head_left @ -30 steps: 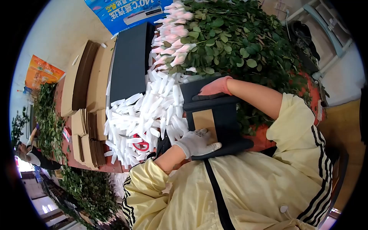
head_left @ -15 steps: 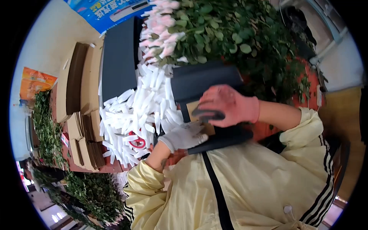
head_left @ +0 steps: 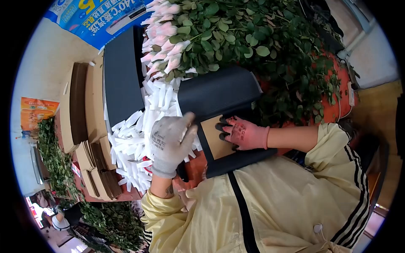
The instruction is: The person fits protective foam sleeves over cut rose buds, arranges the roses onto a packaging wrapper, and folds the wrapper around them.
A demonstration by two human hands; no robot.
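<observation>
My right hand [head_left: 241,133], in a pink glove with dark fingertips, rests with spread fingers on a brown cardboard piece [head_left: 217,139]. This piece lies on a black sheet [head_left: 236,162] in front of my body. Above it is a folded black section [head_left: 219,90]. My left hand [head_left: 171,143], in a grey-white glove, is raised over the edge of a heap of white mesh sleeves [head_left: 162,95]. A gap shows between its thumb and fingers, and nothing is visible in it.
Pink flower heads in white sleeves [head_left: 162,36] and leafy stems [head_left: 253,38] lie at the top. Cardboard stacks [head_left: 78,101] and a large dark panel [head_left: 122,76] stand left. A red-handled tool [head_left: 147,164] is partly hidden. Another person [head_left: 60,221] is at lower left.
My left hand has lifted off the cardboard and moved up-left towards the white sleeves. My right hand has come down flatter on the cardboard, uncovering more of it. The view has shifted slightly.
</observation>
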